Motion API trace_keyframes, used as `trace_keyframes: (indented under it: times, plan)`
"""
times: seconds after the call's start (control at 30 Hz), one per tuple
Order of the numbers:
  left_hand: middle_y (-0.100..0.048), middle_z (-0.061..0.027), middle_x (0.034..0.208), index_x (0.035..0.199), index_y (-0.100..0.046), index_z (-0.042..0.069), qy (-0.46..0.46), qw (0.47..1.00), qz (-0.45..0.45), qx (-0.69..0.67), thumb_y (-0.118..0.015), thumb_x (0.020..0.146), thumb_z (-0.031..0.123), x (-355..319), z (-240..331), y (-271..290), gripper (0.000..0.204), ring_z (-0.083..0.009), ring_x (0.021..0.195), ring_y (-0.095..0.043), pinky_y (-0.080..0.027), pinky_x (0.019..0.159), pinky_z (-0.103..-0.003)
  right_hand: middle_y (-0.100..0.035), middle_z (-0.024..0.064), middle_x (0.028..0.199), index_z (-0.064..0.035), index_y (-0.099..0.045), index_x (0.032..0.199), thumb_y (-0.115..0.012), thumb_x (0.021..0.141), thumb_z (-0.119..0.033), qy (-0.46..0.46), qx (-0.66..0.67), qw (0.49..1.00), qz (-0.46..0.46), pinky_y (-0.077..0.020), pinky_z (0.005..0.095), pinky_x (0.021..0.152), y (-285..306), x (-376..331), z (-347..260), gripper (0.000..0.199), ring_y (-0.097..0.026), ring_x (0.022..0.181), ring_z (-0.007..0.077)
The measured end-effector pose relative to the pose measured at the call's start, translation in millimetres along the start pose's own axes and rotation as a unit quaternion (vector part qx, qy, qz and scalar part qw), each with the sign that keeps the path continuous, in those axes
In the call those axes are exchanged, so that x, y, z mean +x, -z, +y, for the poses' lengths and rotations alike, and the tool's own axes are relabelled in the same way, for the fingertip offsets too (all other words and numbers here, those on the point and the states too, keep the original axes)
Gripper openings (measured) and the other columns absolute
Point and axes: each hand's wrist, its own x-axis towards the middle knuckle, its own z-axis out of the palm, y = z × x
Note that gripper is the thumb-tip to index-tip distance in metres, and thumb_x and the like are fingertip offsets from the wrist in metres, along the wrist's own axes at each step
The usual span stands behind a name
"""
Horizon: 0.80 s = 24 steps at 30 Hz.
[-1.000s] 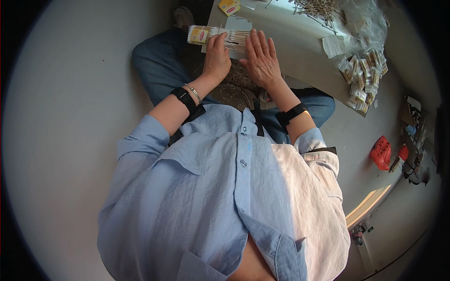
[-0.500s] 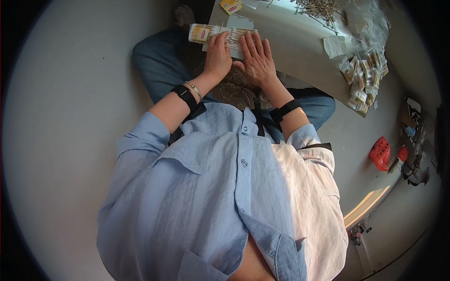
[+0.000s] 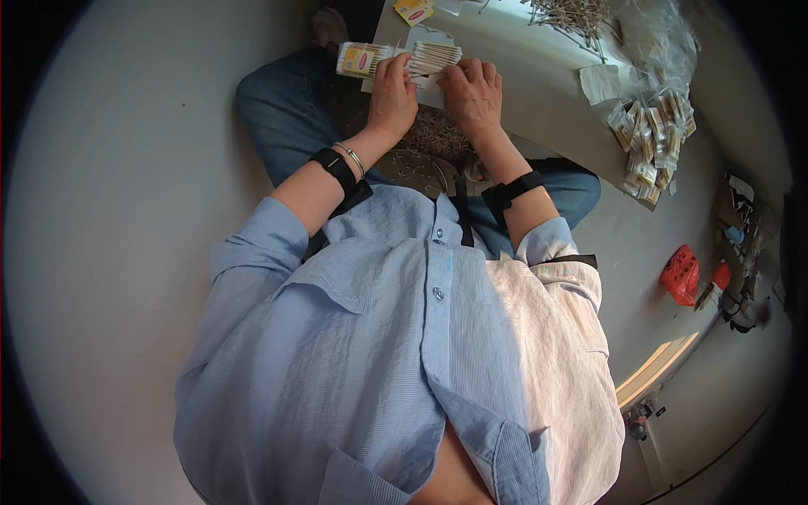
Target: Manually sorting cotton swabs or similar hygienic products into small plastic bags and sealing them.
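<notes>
Found a pack of cotton swabs, clear with a yellow label, at the near left corner of the table, jutting past its edge. Saw the left hand closed on the pack's right end, covering that part. Noted loose swabs fanned out just right of those fingers, partly over a pale card. Observed the right hand with fingers bent beside the fan's near right side; could not tell grip from mere touch, with knuckles blocking the view.

Logged a yellow card farther back, a heap of swabs to the right, and white paper nearer. Recorded clear plastic bags and a pile of filled packs at the table's right end, well apart from both hands. Located further swabs below the near edge. Spotted a red thing on the floor; could not make out its kind.
</notes>
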Motion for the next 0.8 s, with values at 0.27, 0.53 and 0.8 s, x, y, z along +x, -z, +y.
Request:
trace_keyframes:
  times: [0.27, 0.53, 0.8]
  plan:
    - [-0.048, -0.0112, 0.101, 0.121, -0.048, 0.002, -0.031, 0.998, 0.016, 0.048, -0.059, 0.076, -0.005, 6.3, -5.2, -8.0, 0.047, -0.0219, 0.081, -0.057, -0.049, 0.077, -0.033, -0.052, 0.0044, 0.090, -0.0107, -0.058, 0.084, -0.062, 0.080, -0.021, 0.008, -0.036, 0.999, 0.017, -0.0384, 0.0365, 0.077, -10.2, 3.2, 4.0, 0.012, -0.048, 0.090, 0.0247]
    - [-0.047, -0.0113, 0.101, 0.122, -0.047, 0.002, -0.042, 0.997, 0.027, 0.066, -0.060, 0.075, -0.005, 6.4, -2.2, -9.1, 0.049, -0.0219, 0.079, -0.056, -0.049, 0.076, -0.033, -0.052, 0.0049, 0.090, -0.0102, -0.057, 0.084, -0.060, 0.078, -0.018, 0.053, -0.051, 0.997, 0.027, -0.0394, 0.0357, 0.076, -3.3, 16.5, 8.9, 0.010, -0.049, 0.089, 0.0240]
    - [-0.043, -0.0156, 0.110, 0.125, -0.041, 0.001, -0.048, 0.998, 0.021, 0.041, -0.060, 0.075, -0.005, 0.3, 1.0, -9.9, 0.054, -0.0289, 0.093, -0.054, -0.046, 0.085, -0.037, -0.053, 0.0045, 0.093, -0.0103, -0.057, 0.087, -0.059, 0.077, -0.016, 0.034, -0.040, 0.999, 0.001, -0.0397, 0.0364, 0.077, -2.1, 11.1, 0.9, 0.012, -0.049, 0.091, 0.0242]
